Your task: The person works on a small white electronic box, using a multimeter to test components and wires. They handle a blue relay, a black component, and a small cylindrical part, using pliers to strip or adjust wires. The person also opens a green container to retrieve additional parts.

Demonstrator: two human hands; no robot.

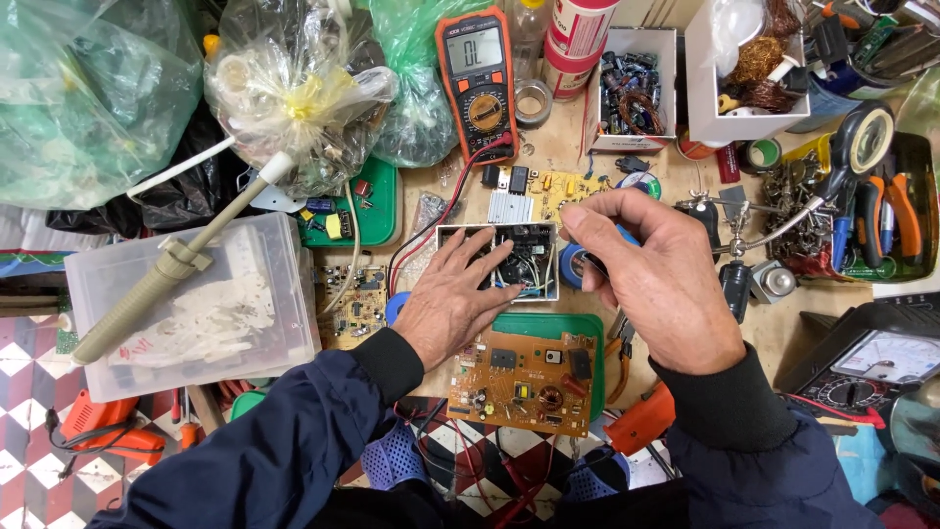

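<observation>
My left hand (453, 299) rests on a small open white box (499, 259) holding a dark part and coloured wires, fingers spread over its left side. My right hand (654, 274) hovers just right of the box, fingers curled and pinched on a small dark object I can barely see. An orange circuit board (526, 379) lies on a green tray (563, 328) just below the box. A yellow circuit board (561, 188) and a ribbed metal heat sink (510, 207) lie behind it.
An orange multimeter (478, 78) with red and black leads stands at the back. A clear plastic tub (191, 304) with a desoldering pump sits left. Bags, white bins of parts, a helping-hand stand, pliers (886, 220) and an analog meter (881, 362) crowd the bench.
</observation>
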